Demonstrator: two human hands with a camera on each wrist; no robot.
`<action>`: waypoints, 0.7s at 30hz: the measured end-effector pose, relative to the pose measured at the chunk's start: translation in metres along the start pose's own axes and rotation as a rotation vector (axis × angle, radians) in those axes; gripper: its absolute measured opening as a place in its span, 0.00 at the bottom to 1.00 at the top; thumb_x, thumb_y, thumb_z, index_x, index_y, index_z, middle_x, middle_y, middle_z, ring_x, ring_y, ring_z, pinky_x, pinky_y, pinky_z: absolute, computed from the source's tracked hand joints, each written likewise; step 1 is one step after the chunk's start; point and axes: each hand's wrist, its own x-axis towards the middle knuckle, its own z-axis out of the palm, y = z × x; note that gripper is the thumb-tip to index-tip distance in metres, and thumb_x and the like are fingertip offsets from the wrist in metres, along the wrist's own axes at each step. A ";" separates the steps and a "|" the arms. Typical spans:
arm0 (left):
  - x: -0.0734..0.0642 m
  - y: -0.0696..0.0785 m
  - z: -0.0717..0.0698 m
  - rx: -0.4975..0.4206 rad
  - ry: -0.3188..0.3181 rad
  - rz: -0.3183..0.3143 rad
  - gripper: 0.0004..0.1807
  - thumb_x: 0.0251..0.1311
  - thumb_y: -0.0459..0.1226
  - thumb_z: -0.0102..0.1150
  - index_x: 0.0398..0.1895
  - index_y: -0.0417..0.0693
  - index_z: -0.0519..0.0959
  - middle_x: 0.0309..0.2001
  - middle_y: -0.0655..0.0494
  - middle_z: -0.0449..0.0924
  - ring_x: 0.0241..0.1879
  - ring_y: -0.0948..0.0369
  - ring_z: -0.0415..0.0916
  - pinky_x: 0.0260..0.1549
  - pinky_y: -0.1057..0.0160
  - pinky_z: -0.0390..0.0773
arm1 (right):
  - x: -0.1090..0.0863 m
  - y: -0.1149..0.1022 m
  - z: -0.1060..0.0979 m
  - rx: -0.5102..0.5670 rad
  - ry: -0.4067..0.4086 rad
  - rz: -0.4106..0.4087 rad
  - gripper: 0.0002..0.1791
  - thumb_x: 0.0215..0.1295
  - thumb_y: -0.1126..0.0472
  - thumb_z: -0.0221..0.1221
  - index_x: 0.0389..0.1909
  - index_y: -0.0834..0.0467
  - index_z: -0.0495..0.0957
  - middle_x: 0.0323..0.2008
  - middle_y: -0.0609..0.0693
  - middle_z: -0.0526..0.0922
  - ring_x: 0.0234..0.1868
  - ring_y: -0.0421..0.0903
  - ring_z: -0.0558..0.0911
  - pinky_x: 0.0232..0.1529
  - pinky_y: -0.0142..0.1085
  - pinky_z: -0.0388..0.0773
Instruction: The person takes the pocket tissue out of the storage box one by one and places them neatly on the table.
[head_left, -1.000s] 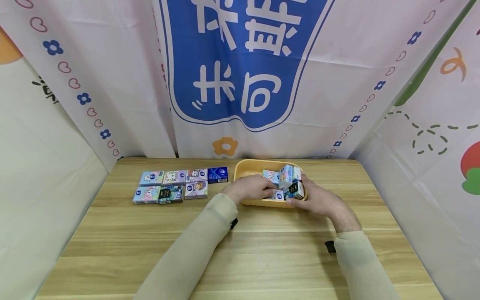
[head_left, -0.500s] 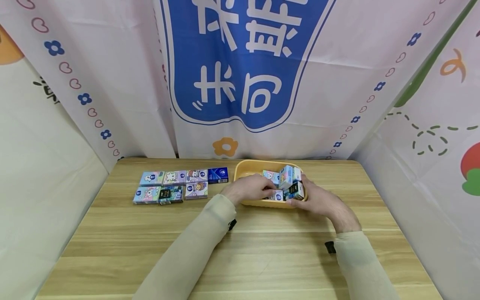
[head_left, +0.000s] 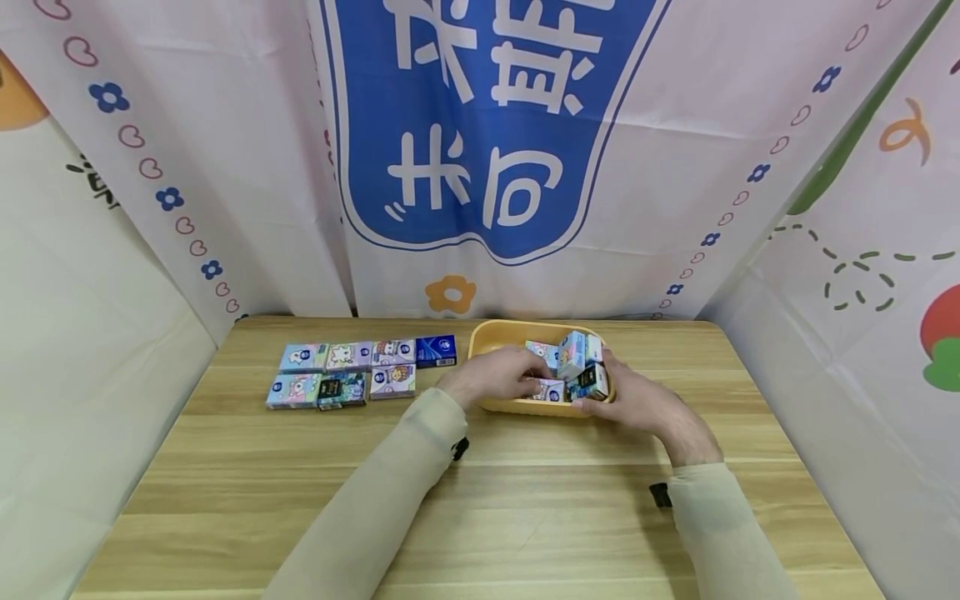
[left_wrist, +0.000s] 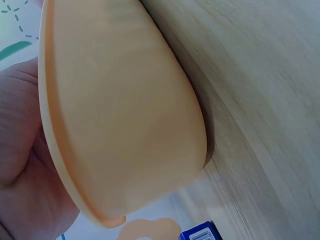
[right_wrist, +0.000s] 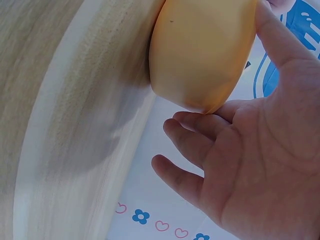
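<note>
My left hand (head_left: pixel 498 374) reaches over the near left rim of a yellow plastic basket (head_left: pixel 491 335), fingertips inside beside a purple-and-white printed pack (head_left: pixel 553 390). I cannot tell whether it holds that pack. My right hand (head_left: pixel 637 396) grips the basket's right end, thumb at the near rim; in the right wrist view, several of its fingers spread outside the yellow wall (right_wrist: pixel 200 50). Within the basket, a light-blue pack (head_left: pixel 572 353) stands tilted above a dark floral pack (head_left: pixel 588 382). Another pastel pack (head_left: pixel 542 354) lies behind the left fingers.
Left of the basket, small printed packs lie in two rows on the wooden table (head_left: pixel 525 517). A dark-blue pack (head_left: pixel 436 351) ends the back row, and a purple pack (head_left: pixel 392 381) ends the front one. A printed cloth (head_left: pixel 405 283) hangs behind the table.
My left hand has shifted slightly left inside the basket, baring more of the purple-and-white pack. The right hand and the basket stay in place.
</note>
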 end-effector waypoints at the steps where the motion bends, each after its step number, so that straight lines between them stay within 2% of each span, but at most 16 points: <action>1: -0.001 -0.001 0.000 0.001 0.004 0.002 0.13 0.89 0.38 0.65 0.66 0.49 0.92 0.64 0.52 0.94 0.64 0.55 0.89 0.74 0.51 0.88 | 0.000 0.000 0.000 -0.002 -0.001 0.002 0.74 0.79 0.22 0.65 0.97 0.65 0.34 0.93 0.76 0.52 0.90 0.80 0.65 0.89 0.77 0.67; 8: -0.007 -0.005 -0.002 0.006 0.044 0.010 0.12 0.89 0.37 0.65 0.65 0.52 0.92 0.65 0.54 0.94 0.66 0.56 0.89 0.76 0.51 0.88 | 0.000 -0.001 0.000 0.005 -0.002 -0.002 0.74 0.80 0.24 0.66 0.97 0.66 0.34 0.93 0.76 0.52 0.89 0.80 0.65 0.88 0.76 0.68; 13: -0.015 -0.007 -0.008 -0.004 0.059 0.008 0.14 0.90 0.36 0.63 0.68 0.50 0.91 0.67 0.53 0.93 0.68 0.55 0.88 0.78 0.51 0.87 | 0.000 -0.001 0.000 0.009 0.002 0.000 0.74 0.79 0.24 0.67 0.97 0.67 0.35 0.93 0.77 0.52 0.89 0.81 0.66 0.89 0.76 0.67; 21: -0.035 -0.012 -0.020 -0.022 0.115 -0.040 0.16 0.89 0.35 0.62 0.71 0.50 0.89 0.70 0.53 0.91 0.73 0.53 0.86 0.81 0.49 0.85 | 0.000 -0.002 0.001 0.009 0.007 0.002 0.72 0.81 0.26 0.67 0.97 0.67 0.35 0.94 0.76 0.52 0.90 0.80 0.65 0.89 0.76 0.67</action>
